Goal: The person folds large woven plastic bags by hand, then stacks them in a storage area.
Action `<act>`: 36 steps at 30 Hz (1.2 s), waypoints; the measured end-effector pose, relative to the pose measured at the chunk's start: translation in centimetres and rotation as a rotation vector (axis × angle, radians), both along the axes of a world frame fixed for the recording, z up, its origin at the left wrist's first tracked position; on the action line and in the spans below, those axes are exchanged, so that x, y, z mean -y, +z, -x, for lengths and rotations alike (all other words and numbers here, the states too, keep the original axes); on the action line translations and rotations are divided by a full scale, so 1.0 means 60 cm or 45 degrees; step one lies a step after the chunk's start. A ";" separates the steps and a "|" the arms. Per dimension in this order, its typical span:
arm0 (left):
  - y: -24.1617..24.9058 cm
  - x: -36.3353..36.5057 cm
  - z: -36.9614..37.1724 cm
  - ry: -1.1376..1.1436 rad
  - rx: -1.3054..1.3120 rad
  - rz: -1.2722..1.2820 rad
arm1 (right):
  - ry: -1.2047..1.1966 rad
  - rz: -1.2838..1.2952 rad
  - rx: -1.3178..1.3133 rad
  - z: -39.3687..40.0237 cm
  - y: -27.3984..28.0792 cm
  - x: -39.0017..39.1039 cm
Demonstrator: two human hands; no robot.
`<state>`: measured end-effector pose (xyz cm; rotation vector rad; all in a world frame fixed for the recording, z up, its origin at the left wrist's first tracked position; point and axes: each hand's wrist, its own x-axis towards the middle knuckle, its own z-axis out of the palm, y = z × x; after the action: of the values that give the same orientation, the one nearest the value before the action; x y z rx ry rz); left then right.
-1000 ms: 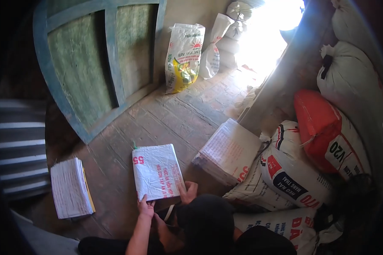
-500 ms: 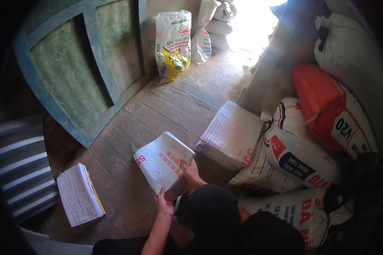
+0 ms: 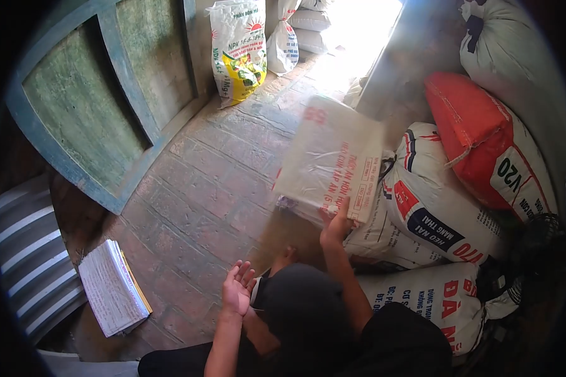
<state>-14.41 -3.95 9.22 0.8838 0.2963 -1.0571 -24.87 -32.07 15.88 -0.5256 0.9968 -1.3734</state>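
My right hand (image 3: 337, 227) grips the near edge of a folded white sack with red print (image 3: 333, 157), which is raised over the stack of folded sacks on the right and hides most of that stack. Only a sliver of the stack (image 3: 299, 209) shows below the sack's left corner. My left hand (image 3: 238, 289) is held palm up in front of my body, its fingers apart and nothing in it. A smaller pile of folded sacks (image 3: 112, 288) lies on the brick floor at the left.
Full sacks (image 3: 443, 217) and a red-topped sack (image 3: 468, 122) are heaped on the right, with a fan (image 3: 528, 276) beside them. A fertiliser sack (image 3: 239, 53) stands by the green door (image 3: 72, 85). Corrugated metal (image 3: 34, 251) is at the left.
The folded sack has moved up and right with my right hand, from in front of me to over the right stack. My left hand has let go of it and opened.
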 end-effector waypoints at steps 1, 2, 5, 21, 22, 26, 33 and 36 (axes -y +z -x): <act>-0.006 -0.001 0.002 -0.014 0.000 -0.006 | 0.045 -0.060 0.044 0.007 -0.030 0.016; -0.011 -0.003 0.004 -0.025 0.000 -0.014 | 0.083 -0.159 0.064 0.017 -0.060 0.030; -0.026 -0.006 0.012 -0.050 0.010 -0.031 | 0.190 -0.387 0.152 0.048 -0.134 0.063; 0.036 -0.140 -0.104 -0.128 0.566 -0.345 | 0.209 -0.384 0.331 0.058 -0.103 0.098; 0.050 -0.169 -0.130 -0.166 0.654 -0.463 | 0.231 -0.393 0.375 0.060 -0.101 0.091; -0.054 -0.358 -0.262 -0.063 1.400 -1.066 | 0.466 -0.440 0.326 0.047 -0.133 -0.006; -0.135 -0.470 -0.318 0.110 1.450 -1.989 | 1.295 -0.797 0.005 -0.052 -0.243 -0.144; -0.142 -0.473 -0.287 0.048 1.634 -2.126 | 1.416 -0.386 -0.281 -0.072 -0.308 -0.182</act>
<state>2.83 24.45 0.71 2.7769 0.0143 0.2279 -20.52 -21.18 -2.60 -0.8322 0.8356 -0.1752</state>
